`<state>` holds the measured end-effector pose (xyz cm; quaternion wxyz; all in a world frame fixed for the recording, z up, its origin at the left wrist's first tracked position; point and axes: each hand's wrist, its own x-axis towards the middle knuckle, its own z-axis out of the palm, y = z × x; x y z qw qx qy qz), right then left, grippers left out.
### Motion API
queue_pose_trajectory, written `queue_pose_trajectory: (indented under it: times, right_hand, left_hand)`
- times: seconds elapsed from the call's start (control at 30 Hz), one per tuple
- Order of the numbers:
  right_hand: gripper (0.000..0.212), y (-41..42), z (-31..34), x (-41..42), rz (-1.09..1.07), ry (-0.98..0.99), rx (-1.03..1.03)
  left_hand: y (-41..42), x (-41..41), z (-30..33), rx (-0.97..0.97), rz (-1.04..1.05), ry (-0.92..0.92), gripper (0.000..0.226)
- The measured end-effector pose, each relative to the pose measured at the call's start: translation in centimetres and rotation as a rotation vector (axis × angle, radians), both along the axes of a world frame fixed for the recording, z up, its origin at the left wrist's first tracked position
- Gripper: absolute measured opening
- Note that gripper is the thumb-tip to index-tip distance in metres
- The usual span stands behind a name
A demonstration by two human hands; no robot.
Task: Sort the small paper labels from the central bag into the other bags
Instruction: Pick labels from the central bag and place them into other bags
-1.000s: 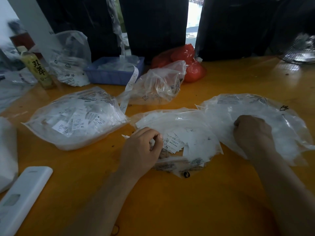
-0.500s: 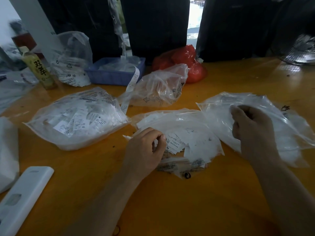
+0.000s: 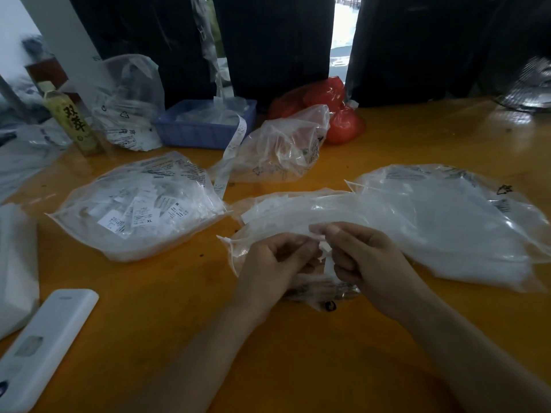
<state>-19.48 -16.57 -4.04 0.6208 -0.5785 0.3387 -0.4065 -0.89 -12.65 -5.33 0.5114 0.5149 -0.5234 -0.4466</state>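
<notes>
Both hands meet over the central bag, pinching a small paper label between them.

The left hand [image 3: 278,257] and right hand [image 3: 362,257] hold their fingers curled and clamped on one white label [image 3: 325,252], just above the central bag [image 3: 286,213], which lies on the orange counter [image 3: 167,293]. A fuller left bag [image 3: 140,204] of printed labels sits well to the left; the right bag [image 3: 447,222] touches the central one. Behind stand a crumpled clear bag [image 3: 283,144], a blue tray [image 3: 205,123], a red bag [image 3: 343,123] and a bottle [image 3: 73,120]. A white remote [image 3: 41,350] lies near the front edge.
</notes>
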Motion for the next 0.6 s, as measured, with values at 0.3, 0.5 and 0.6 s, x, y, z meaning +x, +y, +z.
queue_pose_trajectory:
  times: [0.3, 0.5, 0.6]
  right_hand:
    - [0.009, 0.25, -0.28, 0.01, -0.186, 0.294, -0.153]
    - [0.008, 0.46, -0.14, 0.12, -0.228, 0.332, -0.172]
    - [0.013, 0.40, -0.14, 0.17, -0.242, 0.417, -0.214]
  left_hand:
    - [0.16, -0.09, -0.06, 0.036, -0.019, -0.059, 0.011]
    - [-0.04, -0.02, 0.11, 0.063, 0.095, 0.070, 0.015]
    - [-0.19, 0.15, -0.16, 0.074, 0.096, 0.065, 0.010]
